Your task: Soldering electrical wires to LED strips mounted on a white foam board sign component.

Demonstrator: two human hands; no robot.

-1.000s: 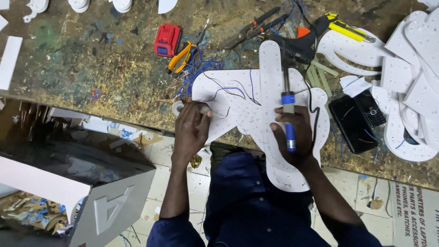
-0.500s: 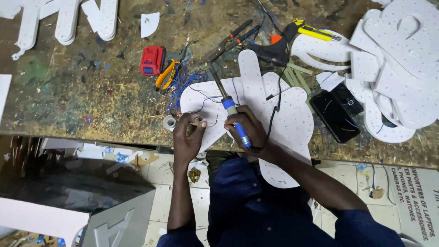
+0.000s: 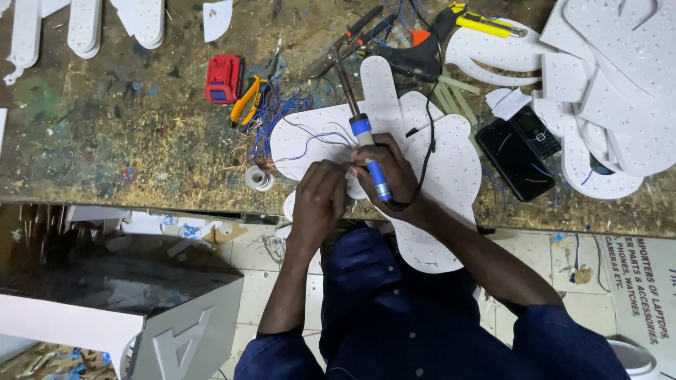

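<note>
- Left hand [image 3: 318, 200] — knuckles up, fingers curled in, fingertips pinched close against the right hand's.
- Right hand [image 3: 394, 176] wrapped in a fist-like grip, thumb side toward the left hand.
- Both forearms bare, angling in from rolled dark-blue sleeves — wrists close together.

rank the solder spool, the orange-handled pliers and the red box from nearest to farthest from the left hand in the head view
1. Solder spool: on the bench just left of the left hand in the picture.
2. Orange-handled pliers: farther up and left, beside the blue wires.
3. Red box: farthest, just beyond the pliers to their left.
</note>
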